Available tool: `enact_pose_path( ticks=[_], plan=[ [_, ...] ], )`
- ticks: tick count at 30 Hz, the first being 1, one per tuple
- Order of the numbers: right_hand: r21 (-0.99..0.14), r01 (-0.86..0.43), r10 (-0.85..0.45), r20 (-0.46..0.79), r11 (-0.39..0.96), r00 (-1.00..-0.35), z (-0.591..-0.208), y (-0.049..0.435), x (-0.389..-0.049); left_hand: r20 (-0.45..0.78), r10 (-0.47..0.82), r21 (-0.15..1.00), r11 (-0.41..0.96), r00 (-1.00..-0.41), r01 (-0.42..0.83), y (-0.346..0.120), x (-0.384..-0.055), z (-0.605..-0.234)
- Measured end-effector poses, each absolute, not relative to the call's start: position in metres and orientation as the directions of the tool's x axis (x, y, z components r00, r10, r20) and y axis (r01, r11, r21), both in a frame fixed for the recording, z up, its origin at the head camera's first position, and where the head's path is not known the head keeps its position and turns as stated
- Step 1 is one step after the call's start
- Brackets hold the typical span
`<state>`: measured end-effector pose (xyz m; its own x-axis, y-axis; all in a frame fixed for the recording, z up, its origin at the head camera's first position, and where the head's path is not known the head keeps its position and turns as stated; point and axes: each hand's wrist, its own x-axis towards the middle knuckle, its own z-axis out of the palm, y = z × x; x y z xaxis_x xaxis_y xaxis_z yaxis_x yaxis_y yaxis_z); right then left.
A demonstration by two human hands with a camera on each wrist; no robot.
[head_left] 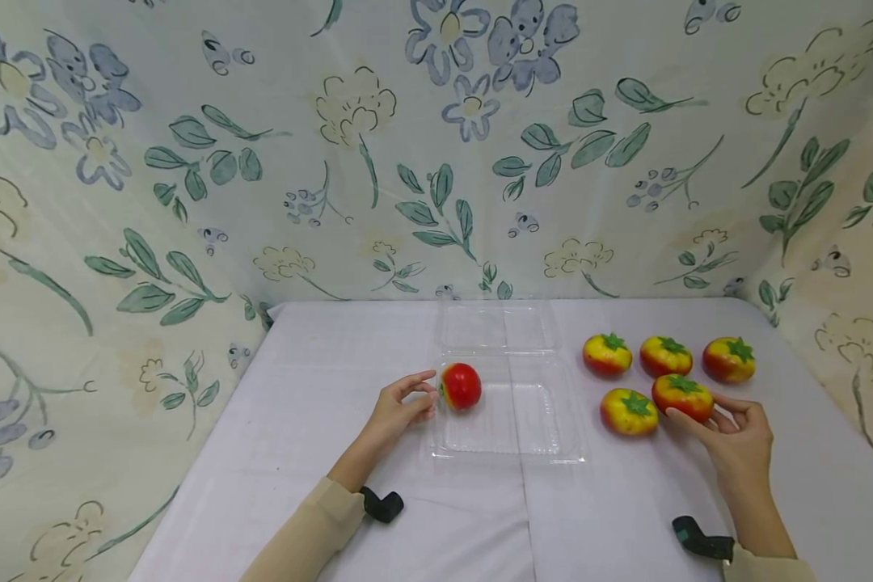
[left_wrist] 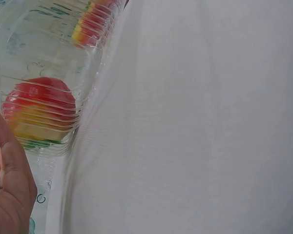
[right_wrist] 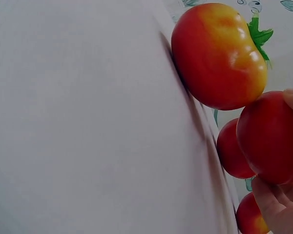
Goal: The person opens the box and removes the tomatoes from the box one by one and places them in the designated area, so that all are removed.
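A clear plastic clamshell box (head_left: 538,412) lies open on the table, its lid (head_left: 480,327) folded back toward the wall. One red toy tomato (head_left: 461,385) sits on its side at the box's left end, green calyx facing left. My left hand (head_left: 400,404) is beside it at the box's left edge, fingers loosely bent; in the left wrist view the tomato (left_wrist: 39,109) shows through the ribbed wall. At the right, my right hand (head_left: 742,444) holds a red-and-yellow toy tomato (head_left: 684,394) between thumb and fingers, its green calyx up.
Several similar toy tomatoes stand close around the held one: a front one (head_left: 629,412), a back-left one (head_left: 607,356), a back-middle one (head_left: 665,356) and a back-right one (head_left: 728,360). A white cloth (head_left: 320,356) covers the table, with floral fabric (head_left: 480,178) hanging behind.
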<state>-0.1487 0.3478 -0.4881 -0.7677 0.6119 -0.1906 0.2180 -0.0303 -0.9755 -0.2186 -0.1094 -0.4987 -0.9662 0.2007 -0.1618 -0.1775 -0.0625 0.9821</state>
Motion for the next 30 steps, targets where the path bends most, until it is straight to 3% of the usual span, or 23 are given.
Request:
enact_pose_path(
  ticks=[6,14,30],
  plan=[
    [-0.971,0.215,0.612,-0.233,-0.105,-0.756,-0.492,0.35,-0.149,-0.157,0.195,0.984,-0.059,-0.968,-0.171,-0.109,-0.218,-0.501],
    [-0.958,0.276,0.619,-0.266,-0.082,-0.739,-0.498,0.353,-0.147,-0.139,0.194,0.986,-0.064,-0.971,-0.154,-0.109,-0.216,-0.503],
    [-0.959,0.243,0.622,-0.279,-0.145,-0.731,-0.507,0.357,-0.145,-0.134,0.203,0.985,-0.077,-0.97,-0.152,-0.109,-0.214,-0.508]
  ],
)
